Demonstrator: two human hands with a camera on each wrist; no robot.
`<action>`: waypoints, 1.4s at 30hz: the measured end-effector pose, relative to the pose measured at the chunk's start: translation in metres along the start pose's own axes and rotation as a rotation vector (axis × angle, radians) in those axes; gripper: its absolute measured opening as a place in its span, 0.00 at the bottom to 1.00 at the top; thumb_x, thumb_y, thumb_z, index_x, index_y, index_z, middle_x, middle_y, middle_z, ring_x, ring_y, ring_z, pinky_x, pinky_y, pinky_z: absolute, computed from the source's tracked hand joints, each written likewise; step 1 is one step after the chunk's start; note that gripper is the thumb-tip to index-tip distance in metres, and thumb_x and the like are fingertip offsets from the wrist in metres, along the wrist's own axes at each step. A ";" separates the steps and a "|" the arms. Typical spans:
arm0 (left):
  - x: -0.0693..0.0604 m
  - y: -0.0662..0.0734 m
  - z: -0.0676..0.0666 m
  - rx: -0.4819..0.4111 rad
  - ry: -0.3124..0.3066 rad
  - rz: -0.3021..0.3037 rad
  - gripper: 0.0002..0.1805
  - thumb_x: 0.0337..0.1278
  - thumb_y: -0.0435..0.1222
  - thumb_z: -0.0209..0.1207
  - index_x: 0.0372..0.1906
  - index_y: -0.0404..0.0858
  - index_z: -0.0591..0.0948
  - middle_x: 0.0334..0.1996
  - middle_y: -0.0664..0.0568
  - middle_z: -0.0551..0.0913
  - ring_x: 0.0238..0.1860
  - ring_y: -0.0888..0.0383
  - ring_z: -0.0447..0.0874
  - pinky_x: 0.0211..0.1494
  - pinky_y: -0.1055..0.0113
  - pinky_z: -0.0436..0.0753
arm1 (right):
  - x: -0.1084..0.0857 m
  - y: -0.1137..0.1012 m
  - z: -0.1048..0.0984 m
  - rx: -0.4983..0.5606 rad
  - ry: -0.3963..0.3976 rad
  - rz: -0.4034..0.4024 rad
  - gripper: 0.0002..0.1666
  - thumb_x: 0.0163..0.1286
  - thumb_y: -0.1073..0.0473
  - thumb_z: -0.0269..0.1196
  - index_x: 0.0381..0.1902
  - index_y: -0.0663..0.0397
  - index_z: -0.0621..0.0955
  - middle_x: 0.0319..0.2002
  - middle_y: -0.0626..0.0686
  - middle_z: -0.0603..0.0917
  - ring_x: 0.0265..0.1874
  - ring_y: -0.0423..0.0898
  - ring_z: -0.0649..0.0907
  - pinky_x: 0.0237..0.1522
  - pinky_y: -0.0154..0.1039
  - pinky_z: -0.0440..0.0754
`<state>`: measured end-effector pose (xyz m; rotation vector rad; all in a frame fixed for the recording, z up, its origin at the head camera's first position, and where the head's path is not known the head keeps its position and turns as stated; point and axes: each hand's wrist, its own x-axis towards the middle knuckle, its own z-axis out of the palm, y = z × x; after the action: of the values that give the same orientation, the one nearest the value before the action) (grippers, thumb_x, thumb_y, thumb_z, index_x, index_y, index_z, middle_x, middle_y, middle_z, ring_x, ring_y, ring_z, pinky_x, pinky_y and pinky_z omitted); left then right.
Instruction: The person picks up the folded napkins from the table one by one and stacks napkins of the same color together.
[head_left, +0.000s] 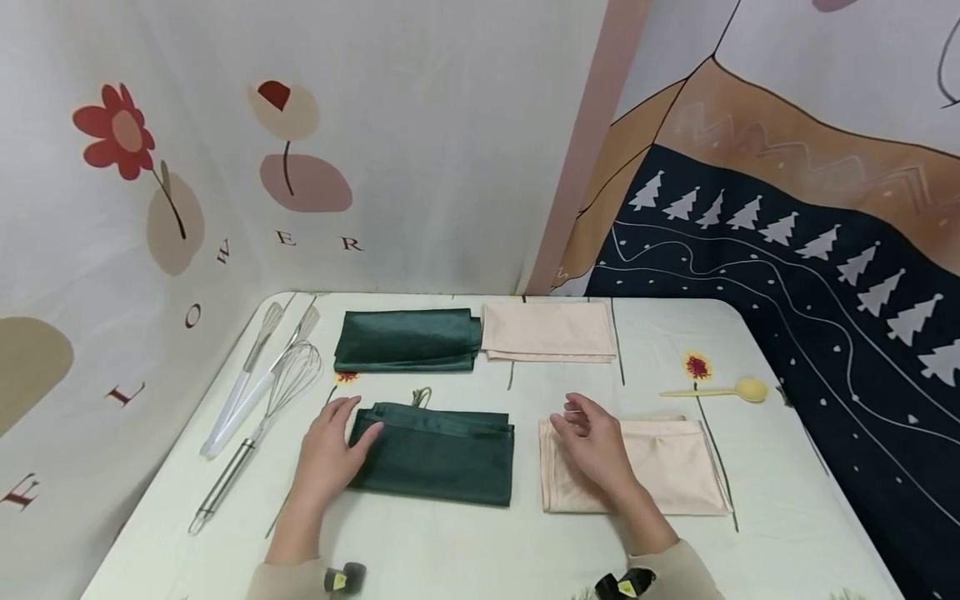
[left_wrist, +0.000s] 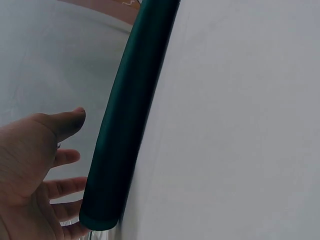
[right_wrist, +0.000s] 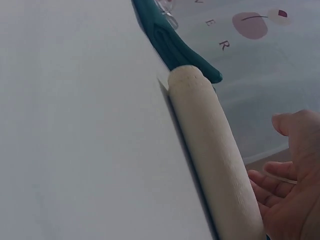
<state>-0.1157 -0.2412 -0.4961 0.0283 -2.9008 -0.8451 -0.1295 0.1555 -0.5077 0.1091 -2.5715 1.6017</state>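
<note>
My left hand [head_left: 327,450] is at the left end of a folded dark green cloth [head_left: 442,458], thumb apart from the fingers and reaching over its upper left corner. In the left wrist view, that cloth [left_wrist: 122,130] shows as a thick folded edge beside the spread fingers, with nothing gripped. My right hand [head_left: 597,446] hovers over the left part of a folded beige cloth [head_left: 667,475], fingers loosely bent and holding nothing. From the right wrist, the beige cloth [right_wrist: 215,155] lies beside the hand; whether they touch I cannot tell.
Farther back, another folded green cloth [head_left: 405,340] adjoins another folded beige one [head_left: 547,331]. Metal tongs [head_left: 238,397] and a whisk [head_left: 231,482] lie along the table's left side. A yellow spoon [head_left: 750,389] is at the right. Printed curtains [head_left: 450,167] hang behind the table.
</note>
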 end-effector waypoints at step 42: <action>-0.003 -0.001 -0.001 -0.156 -0.174 -0.173 0.43 0.54 0.35 0.74 0.71 0.23 0.66 0.57 0.27 0.78 0.55 0.35 0.79 0.62 0.39 0.75 | 0.015 -0.026 0.049 0.024 -0.381 0.180 0.30 0.64 0.52 0.74 0.59 0.62 0.81 0.46 0.55 0.84 0.40 0.45 0.85 0.40 0.39 0.85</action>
<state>-0.1128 -0.2425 -0.4956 0.2048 -3.0152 -1.1562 -0.1438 0.1003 -0.5039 0.2091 -2.9175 1.8300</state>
